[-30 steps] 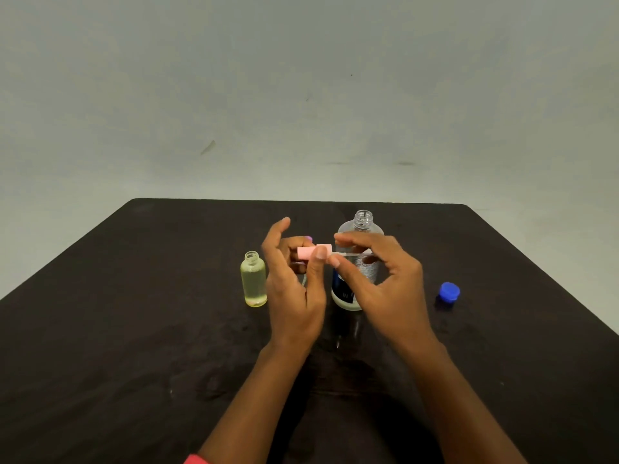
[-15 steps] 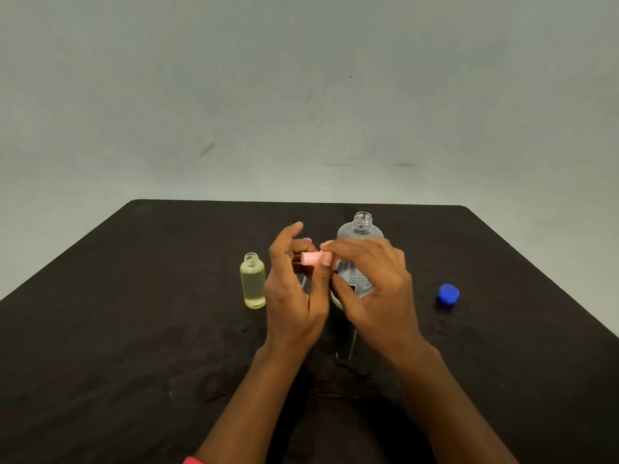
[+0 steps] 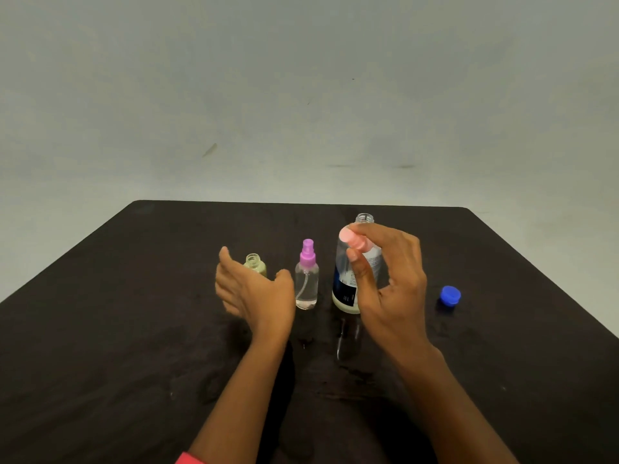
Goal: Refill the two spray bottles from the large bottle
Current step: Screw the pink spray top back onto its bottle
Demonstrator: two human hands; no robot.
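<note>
place: plain indoor room, kind unclear | evidence: dark table (image 3: 100,329), bare grey wall (image 3: 301,78)

Two arms are seen, both cut off by the lower edge of the view. The left forearm (image 3: 234,396) and the right forearm (image 3: 445,396) are left uncovered along all of their visible length. The left hand (image 3: 258,293) and the right hand (image 3: 392,283) are bare as well. A pink-red fabric strip (image 3: 189,458) is caught at the bottom edge on the left arm, near the elbow. Most of it is cropped out, so it cannot be told whether a sleeve hem or a band is shown.
</note>
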